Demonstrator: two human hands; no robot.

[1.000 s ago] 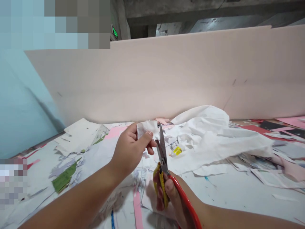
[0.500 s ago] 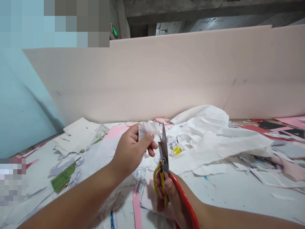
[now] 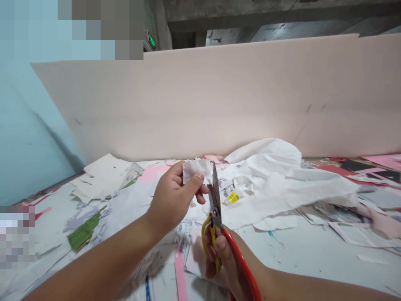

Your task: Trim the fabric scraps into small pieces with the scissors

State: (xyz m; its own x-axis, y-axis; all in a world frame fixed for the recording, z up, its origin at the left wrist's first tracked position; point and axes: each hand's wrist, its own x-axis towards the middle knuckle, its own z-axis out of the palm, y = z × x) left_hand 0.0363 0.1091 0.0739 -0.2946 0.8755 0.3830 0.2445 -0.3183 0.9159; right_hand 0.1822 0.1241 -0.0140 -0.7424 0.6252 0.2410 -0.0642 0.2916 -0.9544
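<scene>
My left hand (image 3: 175, 192) pinches a small white piece of paper or thin cloth (image 3: 191, 169) between thumb and fingers. In my right hand (image 3: 224, 253) is a pair of scissors (image 3: 216, 198) with one yellow and one red handle. Its blades point up and lie slightly apart, right at the right edge of the white piece. Behind the blades, a small bottle with a yellow label (image 3: 232, 197) lies on the worktop.
Crumpled white sheeting (image 3: 272, 179) is heaped at the back right. Scraps cover much of the white worktop (image 3: 313, 255), among them a green piece (image 3: 84, 234) and a pink strip (image 3: 179, 271). A tall pale panel (image 3: 200, 104) stands along the back.
The scissor blades have come slightly closer together at the edge of the white piece, which now looks a bit more creased. Both hands have barely moved.
</scene>
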